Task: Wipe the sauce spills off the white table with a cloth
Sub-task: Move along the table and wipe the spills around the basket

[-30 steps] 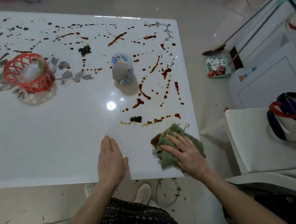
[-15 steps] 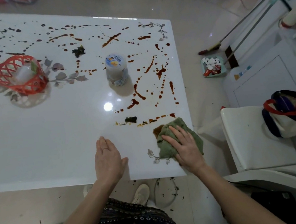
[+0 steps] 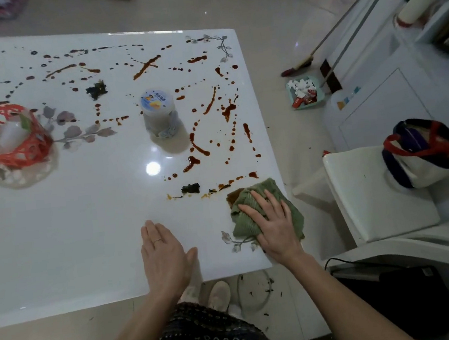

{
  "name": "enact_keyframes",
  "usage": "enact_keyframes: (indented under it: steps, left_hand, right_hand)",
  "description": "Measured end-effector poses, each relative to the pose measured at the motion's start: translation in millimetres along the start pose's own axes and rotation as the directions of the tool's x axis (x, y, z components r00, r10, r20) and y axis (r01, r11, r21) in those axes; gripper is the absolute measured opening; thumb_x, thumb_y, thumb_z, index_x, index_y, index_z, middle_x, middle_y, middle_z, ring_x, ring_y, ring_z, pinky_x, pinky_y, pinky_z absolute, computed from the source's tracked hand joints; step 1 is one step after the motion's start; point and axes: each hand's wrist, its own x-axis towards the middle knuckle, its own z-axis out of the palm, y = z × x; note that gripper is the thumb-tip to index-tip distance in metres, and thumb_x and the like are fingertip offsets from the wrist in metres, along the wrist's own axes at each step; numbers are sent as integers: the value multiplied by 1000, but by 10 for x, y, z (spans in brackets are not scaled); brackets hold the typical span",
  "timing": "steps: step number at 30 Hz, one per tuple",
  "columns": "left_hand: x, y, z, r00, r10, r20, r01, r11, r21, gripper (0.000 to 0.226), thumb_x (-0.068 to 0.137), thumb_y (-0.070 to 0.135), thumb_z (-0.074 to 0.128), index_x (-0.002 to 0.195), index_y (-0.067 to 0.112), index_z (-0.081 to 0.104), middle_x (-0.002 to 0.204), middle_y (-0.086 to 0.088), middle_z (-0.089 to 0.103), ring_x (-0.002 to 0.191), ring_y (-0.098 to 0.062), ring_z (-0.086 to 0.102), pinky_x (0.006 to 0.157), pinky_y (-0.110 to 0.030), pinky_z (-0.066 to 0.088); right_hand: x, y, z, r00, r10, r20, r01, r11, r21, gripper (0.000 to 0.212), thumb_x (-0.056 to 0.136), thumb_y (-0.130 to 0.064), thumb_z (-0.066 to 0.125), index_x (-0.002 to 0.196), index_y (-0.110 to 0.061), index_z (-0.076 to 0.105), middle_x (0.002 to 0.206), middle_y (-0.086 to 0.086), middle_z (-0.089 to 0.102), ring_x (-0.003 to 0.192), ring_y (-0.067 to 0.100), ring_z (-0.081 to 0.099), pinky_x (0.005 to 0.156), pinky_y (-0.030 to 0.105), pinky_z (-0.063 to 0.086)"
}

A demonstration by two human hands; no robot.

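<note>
Pressing the cloth [image 3: 262, 186] flat with our right hand [image 3: 275, 228], fingers [image 3: 260, 202] spread, at the table's [image 3: 59, 242] near right corner, probably to drag sauce [image 3: 199, 147] off; left hand [image 3: 163, 255], fingers together, steadies us on the table.

- The right hand [image 3: 275, 228] has pushed the green cloth [image 3: 242, 227] away from the near edge of the counter [image 3: 86, 239] and up towards the row of sauce drips [image 3: 230, 183].
- A second ago a strip of bare white lay between the cloth's far edge and that row. Now the edge sits just short of the end blob [image 3: 253, 174].
- The flower print [image 3: 236, 242] at the near right corner was hidden under the cloth a second ago. It now shows just beside the hand.
</note>
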Motion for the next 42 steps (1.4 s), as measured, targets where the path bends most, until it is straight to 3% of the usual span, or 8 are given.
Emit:
enact_keyframes:
  steps: [7,16,21,26,30,36,39,42]
  left_hand:
    - [36,42,-39,998,49,47,-51,998,34,98,90,50,47,142,-10,-10,153,-22,-16,143,-33,-11,118,-39,7]
    - [92,214,-39,997,-31,70,30,1000,9,102,89,50,52,140,-12,-10,152,-26,-15,142,-36,-10,117,-38,5]
    - [84,371,9,991,-132,20,133,990,-54,103,87,50,56,142,-12,-6,153,-25,-10,143,-34,-6,117,-36,6]
    - [141,529,66,968,-252,-17,247,956,-157,104,84,45,63,142,-12,-3,153,-25,-6,143,-33,-4,117,-36,7]
    - [84,663,110,941,-338,-4,327,915,-238,105,84,41,65,144,-6,-7,155,-18,-11,144,-29,-6,117,-35,9]
    - [-19,818,213,945,-327,-24,312,918,-245,105,83,44,64,145,-6,-5,155,-19,-11,144,-29,-6,117,-36,12]
    - [-14,830,179,944,-329,-17,316,917,-244,106,83,43,64,144,-6,-7,154,-19,-13,144,-29,-8,117,-36,10]
    - [-9,842,188,942,-334,-27,317,916,-245,108,82,43,65,144,-7,-8,154,-19,-14,144,-29,-8,118,-36,10]
  right_hand:
    - [-60,-197,38,985,171,1,-171,984,-59,87,72,-24,68,147,-47,29,161,-4,20,148,27,10,107,72,12]
    - [94,137,-47,996,-4,88,9,999,-52,81,75,-26,64,146,-47,31,161,-6,20,149,25,14,109,68,20]
    - [424,273,-179,986,14,163,-19,999,28,68,79,-35,30,146,-46,31,162,-4,20,148,22,6,110,65,11]
    - [62,403,-198,955,-269,125,261,962,79,67,81,-43,44,147,-41,35,159,0,30,146,28,17,109,66,19]
    - [450,662,-247,860,-446,247,429,895,123,65,85,-41,39,150,-41,31,161,-1,26,149,22,10,114,63,17]
    - [838,513,-367,895,-296,333,269,955,125,73,81,-47,14,153,-38,29,164,-4,11,151,21,-3,119,52,-7]
    - [487,529,-326,893,-372,252,356,928,108,68,81,-34,34,149,-36,37,160,1,27,147,25,13,113,57,14]
    - [414,648,-302,838,-467,283,468,881,66,70,82,-33,43,150,-40,31,159,-2,28,146,27,19,108,58,25]
